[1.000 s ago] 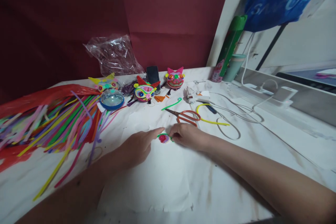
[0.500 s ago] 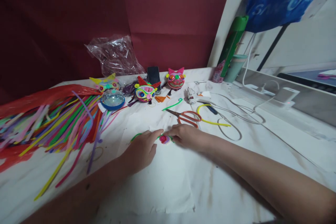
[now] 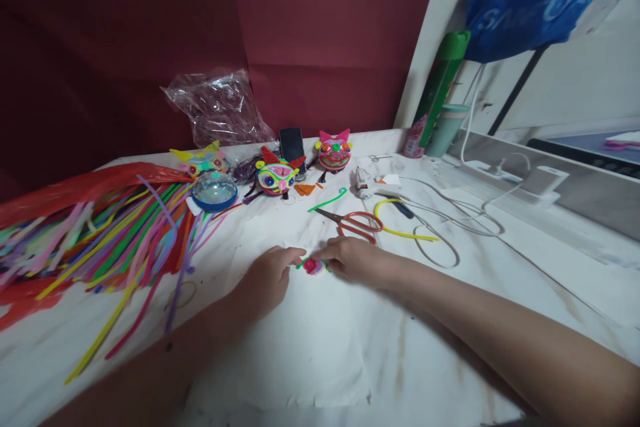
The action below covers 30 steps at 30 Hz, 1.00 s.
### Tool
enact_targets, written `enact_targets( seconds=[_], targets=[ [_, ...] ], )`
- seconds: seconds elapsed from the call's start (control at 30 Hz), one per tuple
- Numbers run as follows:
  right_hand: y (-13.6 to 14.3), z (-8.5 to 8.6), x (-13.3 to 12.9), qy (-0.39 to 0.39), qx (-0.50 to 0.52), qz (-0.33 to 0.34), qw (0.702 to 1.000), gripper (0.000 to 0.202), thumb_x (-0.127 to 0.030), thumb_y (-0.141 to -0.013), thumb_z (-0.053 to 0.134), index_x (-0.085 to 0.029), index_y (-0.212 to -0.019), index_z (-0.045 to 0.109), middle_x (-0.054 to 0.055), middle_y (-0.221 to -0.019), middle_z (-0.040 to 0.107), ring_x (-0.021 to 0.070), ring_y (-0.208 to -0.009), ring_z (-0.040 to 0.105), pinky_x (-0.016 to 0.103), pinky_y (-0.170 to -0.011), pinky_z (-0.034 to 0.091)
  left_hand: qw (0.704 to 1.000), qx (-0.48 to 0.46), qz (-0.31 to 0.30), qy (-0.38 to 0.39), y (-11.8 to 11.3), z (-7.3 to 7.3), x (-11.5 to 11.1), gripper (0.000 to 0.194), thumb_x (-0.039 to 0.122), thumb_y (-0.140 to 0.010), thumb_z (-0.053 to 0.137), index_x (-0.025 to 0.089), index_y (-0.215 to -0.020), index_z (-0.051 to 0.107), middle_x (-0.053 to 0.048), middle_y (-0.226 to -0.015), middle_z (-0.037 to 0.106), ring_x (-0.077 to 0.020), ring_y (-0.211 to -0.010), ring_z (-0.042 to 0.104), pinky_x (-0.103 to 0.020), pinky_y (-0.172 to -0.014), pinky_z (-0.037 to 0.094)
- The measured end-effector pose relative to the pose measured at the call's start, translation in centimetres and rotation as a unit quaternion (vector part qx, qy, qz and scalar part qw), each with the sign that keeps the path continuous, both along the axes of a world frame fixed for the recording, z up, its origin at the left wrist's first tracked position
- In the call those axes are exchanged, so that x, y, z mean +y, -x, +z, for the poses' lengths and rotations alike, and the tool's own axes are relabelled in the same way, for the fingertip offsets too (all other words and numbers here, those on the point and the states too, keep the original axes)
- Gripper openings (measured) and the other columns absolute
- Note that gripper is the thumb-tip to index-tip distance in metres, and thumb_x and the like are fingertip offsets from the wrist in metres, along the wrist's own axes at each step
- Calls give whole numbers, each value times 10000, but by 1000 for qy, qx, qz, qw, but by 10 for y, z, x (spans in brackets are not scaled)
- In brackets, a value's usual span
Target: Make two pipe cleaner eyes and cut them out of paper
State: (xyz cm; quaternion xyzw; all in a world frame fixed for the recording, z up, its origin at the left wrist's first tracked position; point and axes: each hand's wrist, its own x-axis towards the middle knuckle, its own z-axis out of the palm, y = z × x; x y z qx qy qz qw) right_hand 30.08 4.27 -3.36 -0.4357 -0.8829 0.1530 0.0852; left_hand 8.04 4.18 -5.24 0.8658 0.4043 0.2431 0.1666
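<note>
A small coiled pipe-cleaner piece (image 3: 312, 267), pink-red and pale purple with green at its sides, lies on white paper (image 3: 310, 353) between my hands. On its left, my left hand (image 3: 267, 280) has thumb and forefinger together at the green pipe cleaner (image 3: 299, 266). Curled fingers of my right hand (image 3: 353, 260) press at the piece's right edge, covering part of it. Just beyond the right hand lie orange-handled scissors (image 3: 357, 223). A curved green pipe cleaner (image 3: 330, 201) rests past the blades, and a bent yellow one (image 3: 407, 233) lies to their right.
Many coloured pipe cleaners (image 3: 115, 233) spread over red plastic at left. Lion-head ornaments (image 3: 277, 173), a round blue-rimmed container (image 3: 215, 192) and a phone (image 3: 292, 145) stand behind. A glue gun (image 3: 383, 188), cables (image 3: 480, 223) and a green cup (image 3: 449, 130) are at right.
My left hand has shifted slightly left and its fingers have drawn in. The green arc that showed left of it is gone from there; green now shows beside the coil. The right hand stays put.
</note>
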Motion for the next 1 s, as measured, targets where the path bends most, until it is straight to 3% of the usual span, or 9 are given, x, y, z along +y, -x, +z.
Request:
enact_targets(
  seconds=[0.27,0.5,0.63,0.87,1.0],
  targets=[
    [-1,0,1,5,11,9,1000,438,-94,-829,503,-271,-1199,657,62,-965,669,176,-808,630,235,-698,438,999,17,-33,-16,5,1,2,455,-13,-759,373,166,-1086,633,-76,-946,681,-187,-892,644,-332,-802,520],
    [-1,-1,2,7,17,9,1000,416,-92,-830,504,-262,-1169,672,55,-956,671,166,-817,629,221,-700,439,986,112,-74,-96,-4,8,-14,464,-7,-761,373,134,-1147,590,-108,-909,633,-248,-884,551,-407,-791,480],
    [-2,0,2,16,32,14,999,395,-76,-823,503,-250,-1124,692,44,-937,673,154,-808,627,213,-699,438,979,158,-70,-104,-10,12,-18,472,-13,-750,374,155,-1136,587,-94,-904,607,-247,-868,523,-406,-779,463],
    [-2,1,2,17,32,13,999,418,-73,-822,505,-244,-1162,676,60,-980,678,168,-838,632,230,-723,449,972,199,-66,-106,-11,17,-21,311,-32,-712,414,161,-855,611,-82,-849,626,-239,-843,546,-394,-780,434],
    [-1,0,0,13,39,22,999,436,-49,-806,501,-233,-1159,677,66,-962,684,175,-830,639,237,-714,454,953,280,-28,-111,-23,22,-38,224,42,-818,421,150,-836,616,-116,-872,642,-271,-825,580,-448,-760,447]
  ],
)
